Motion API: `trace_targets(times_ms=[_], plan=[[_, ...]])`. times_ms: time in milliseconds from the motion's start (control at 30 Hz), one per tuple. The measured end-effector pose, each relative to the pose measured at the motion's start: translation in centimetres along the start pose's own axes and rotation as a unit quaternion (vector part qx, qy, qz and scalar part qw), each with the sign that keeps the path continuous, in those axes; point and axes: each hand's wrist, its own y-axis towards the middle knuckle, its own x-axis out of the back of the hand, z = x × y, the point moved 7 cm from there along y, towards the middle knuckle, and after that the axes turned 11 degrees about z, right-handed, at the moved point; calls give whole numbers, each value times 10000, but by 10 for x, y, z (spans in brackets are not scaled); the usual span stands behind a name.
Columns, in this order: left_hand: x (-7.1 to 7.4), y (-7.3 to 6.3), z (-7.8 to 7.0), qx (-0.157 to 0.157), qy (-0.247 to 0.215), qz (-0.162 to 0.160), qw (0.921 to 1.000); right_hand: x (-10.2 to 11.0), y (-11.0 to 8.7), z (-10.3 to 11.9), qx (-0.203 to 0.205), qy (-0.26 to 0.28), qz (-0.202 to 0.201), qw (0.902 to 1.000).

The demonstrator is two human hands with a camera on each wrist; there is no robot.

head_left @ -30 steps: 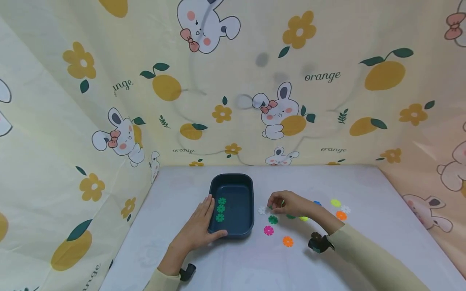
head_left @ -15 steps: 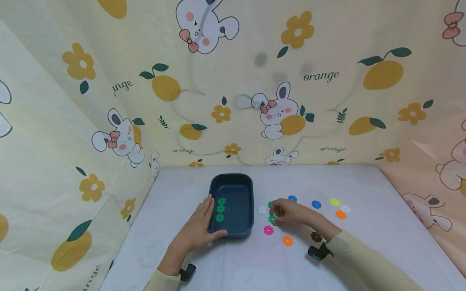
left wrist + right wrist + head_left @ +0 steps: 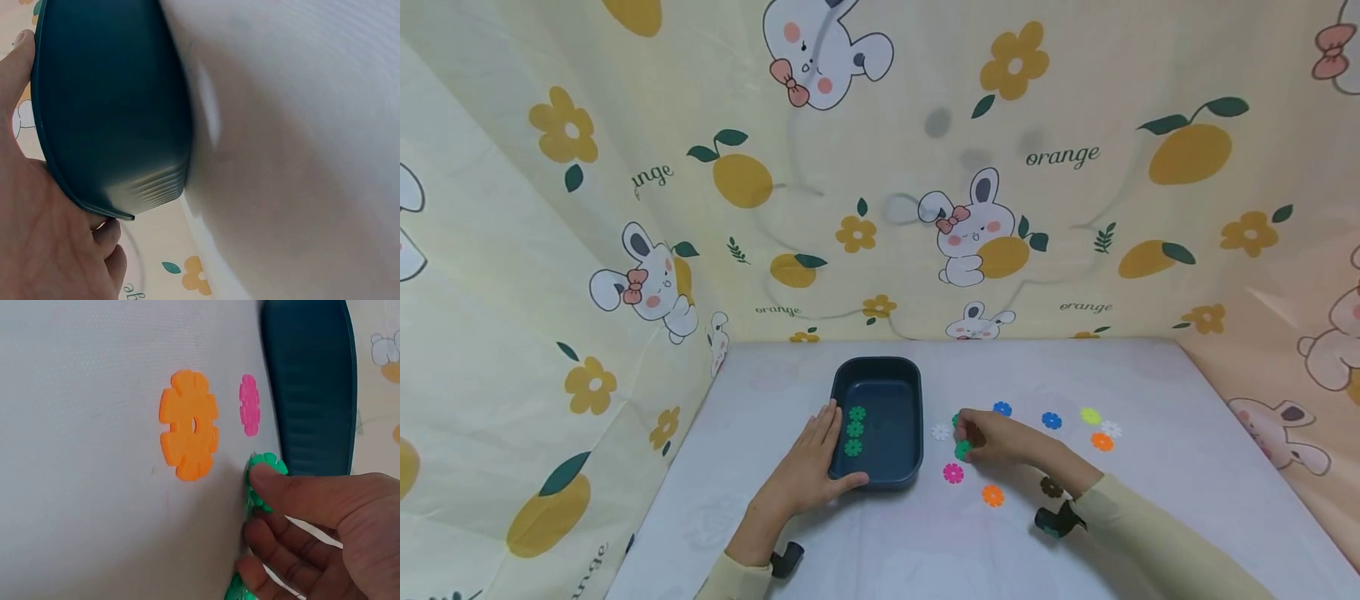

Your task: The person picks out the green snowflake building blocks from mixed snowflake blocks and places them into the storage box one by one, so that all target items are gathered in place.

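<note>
A dark blue rectangular tray (image 3: 913,433) stands on the table with several green flower-shaped plastic pieces (image 3: 855,429) in a column along its left side. My left hand (image 3: 805,467) rests on the tray's left rim, fingers straight, thumb along the near edge. Right of the tray, my right hand (image 3: 1000,435) pinches a green flower-shaped piece (image 3: 269,464) between thumb and fingers, at the tabletop. Another green piece (image 3: 237,590) lies under its other fingers, mostly hidden. Close by are a white piece (image 3: 940,432) and a pink piece (image 3: 953,473).
An orange piece (image 3: 992,496) and a brown piece (image 3: 1051,487) lie nearer me. Blue pieces (image 3: 1051,421) lie beyond the right hand. A yellow piece (image 3: 1090,416), another orange piece (image 3: 1102,442) and a white one lie farther right. A patterned cloth hangs behind the table.
My right hand has moved slightly toward me, from the farther green piece to the nearer one, which its thumb now covers in part. The left hand and tray stay put.
</note>
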Motion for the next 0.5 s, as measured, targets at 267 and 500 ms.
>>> trace_targets(times_ms=[267, 500], plan=[[1, 0, 0, 1, 65, -34, 10000, 8, -1, 8, 460, -68, 55, 9989], [2, -1, -1, 5, 63, -37, 10000, 23, 2, 12, 759, 174, -71, 9969]])
